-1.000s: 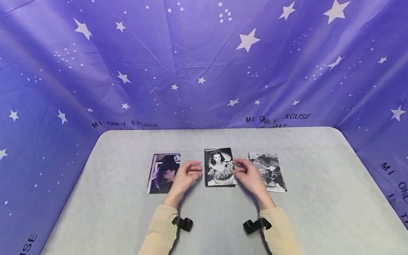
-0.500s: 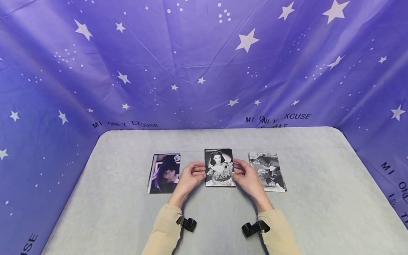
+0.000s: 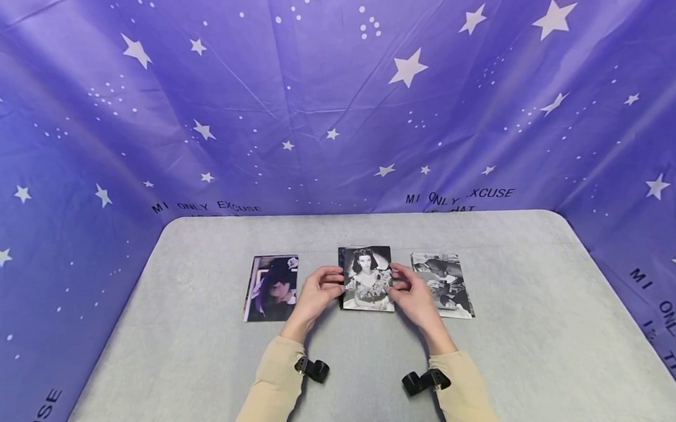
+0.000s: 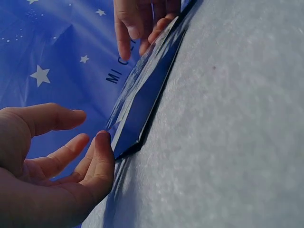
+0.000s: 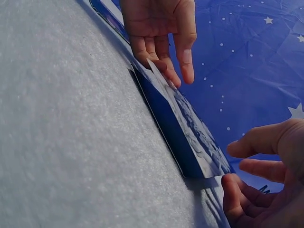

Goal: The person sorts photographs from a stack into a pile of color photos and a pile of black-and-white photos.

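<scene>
Three photographs lie in a row on our grey desk [image 3: 204, 357], and we work on the middle photograph [image 3: 366, 277], a black-and-white portrait. Our left hand [image 3: 318, 293] meets its left edge and our right hand [image 3: 411, 294] its right edge, so the print is caught between both sets of fingertips. In the left wrist view our left fingers [image 4: 102, 152] touch the near corner with the thumb held apart above it. In the right wrist view our right fingers [image 5: 232, 194] sit under the near corner. Both views show the print tipped up off the desk, with a dark gap beneath. Gripping by the edges seems chosen to get under a thin, flat sheet and to keep the picture face free of fingers. Neither hand is closed into a fist; the fingers are gently curved and narrow in on the paper. The left photograph [image 3: 271, 287] lies just beside our left hand, and the right photograph [image 3: 443, 283] is partly behind our right hand. A purple starred cloth [image 3: 344, 90] rises behind and beside the desk.
</scene>
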Motion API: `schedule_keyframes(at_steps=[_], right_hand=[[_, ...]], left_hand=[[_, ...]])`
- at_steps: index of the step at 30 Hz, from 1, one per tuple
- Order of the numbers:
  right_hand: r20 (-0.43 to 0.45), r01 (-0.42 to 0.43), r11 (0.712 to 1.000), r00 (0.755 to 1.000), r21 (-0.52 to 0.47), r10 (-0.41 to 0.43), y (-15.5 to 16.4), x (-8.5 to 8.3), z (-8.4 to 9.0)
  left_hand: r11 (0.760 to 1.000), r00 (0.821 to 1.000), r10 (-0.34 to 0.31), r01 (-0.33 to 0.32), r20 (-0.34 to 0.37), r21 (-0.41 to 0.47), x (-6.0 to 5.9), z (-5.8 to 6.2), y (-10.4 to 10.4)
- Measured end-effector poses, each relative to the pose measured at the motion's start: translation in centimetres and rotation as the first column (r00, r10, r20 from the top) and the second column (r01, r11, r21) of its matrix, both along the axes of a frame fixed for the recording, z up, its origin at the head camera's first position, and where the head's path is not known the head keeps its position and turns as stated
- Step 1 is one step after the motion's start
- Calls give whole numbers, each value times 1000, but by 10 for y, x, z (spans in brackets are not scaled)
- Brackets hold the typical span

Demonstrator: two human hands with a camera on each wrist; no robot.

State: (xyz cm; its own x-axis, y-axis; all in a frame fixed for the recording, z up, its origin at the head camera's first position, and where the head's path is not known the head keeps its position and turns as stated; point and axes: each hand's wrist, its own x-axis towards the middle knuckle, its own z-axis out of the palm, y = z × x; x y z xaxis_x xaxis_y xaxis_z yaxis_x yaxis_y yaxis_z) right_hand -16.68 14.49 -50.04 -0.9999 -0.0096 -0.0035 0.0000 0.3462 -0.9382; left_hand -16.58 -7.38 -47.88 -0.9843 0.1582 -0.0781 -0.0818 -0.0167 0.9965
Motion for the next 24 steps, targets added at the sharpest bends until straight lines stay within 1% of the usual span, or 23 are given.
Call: schedule_keyframes(at_steps=[5, 9, 14, 17, 19, 21, 24], right_hand=[[-6, 14, 999, 1000, -37, -14, 4, -1, -1], [-16, 25, 997, 1000, -73, -26, 7, 0, -1], [-27, 54, 996, 998, -72, -56, 12, 2, -1], [-20, 71, 994, 997, -84, -73, 17, 2, -1], [-7, 74, 992, 997, -105, -75, 20, 2, -1], [10, 72, 989, 997, -132, -71, 24, 3, 1], [32, 68, 990, 997, -124, -65, 26, 10, 16]], left_hand=[[1000, 1000, -9, 9, 1, -1, -1, 3, 4], [999, 1000, -24, 24, -2, 21, -2, 2, 8], [998, 999, -52, 52, -3, 43, -4, -1, 15], [996, 998, -68, 68, -5, 51, -6, -2, 20], [996, 997, -72, 73, -7, 58, -8, -5, 24], [995, 997, -73, 74, -10, 63, -12, -13, 28], [996, 997, -70, 71, -19, 60, -16, -24, 35]])
